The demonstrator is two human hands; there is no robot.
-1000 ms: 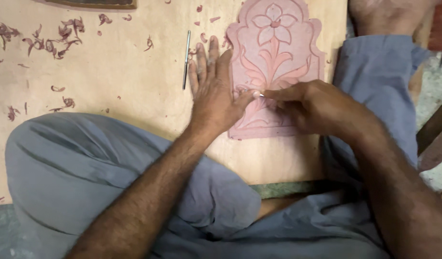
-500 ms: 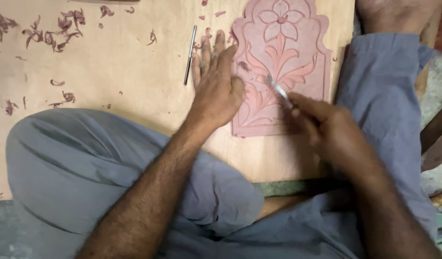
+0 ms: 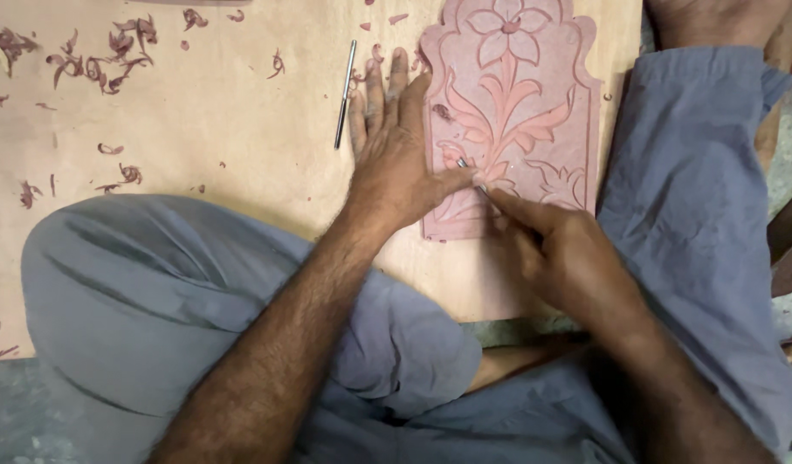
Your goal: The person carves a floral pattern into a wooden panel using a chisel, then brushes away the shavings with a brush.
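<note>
The pink carved panel [image 3: 507,112] lies flat on the tan board [image 3: 198,146], at about 1 o'clock from the middle of the view. It has a scalloped top edge and shows a flower with leaves cut in relief. The small metal carving tool [image 3: 470,174] touches the lower part of the panel, near the stem of the flower. The right hand [image 3: 568,258] comes from 5 o'clock, and its fingers [image 3: 520,206] are pinched around this tool. The left hand [image 3: 400,155] lies flat at the left edge of the panel, its fingers [image 3: 387,86] stretched out toward 12 o'clock and grasping nothing; the thumb presses on the panel just beside the tool tip. At 9 o'clock of this hand a thin metal rod [image 3: 346,94] lies on the board. Pink curled shavings [image 3: 86,60] are scattered toward 10 o'clock. Grey trousers [image 3: 181,283] cover the crossed legs below.
</note>
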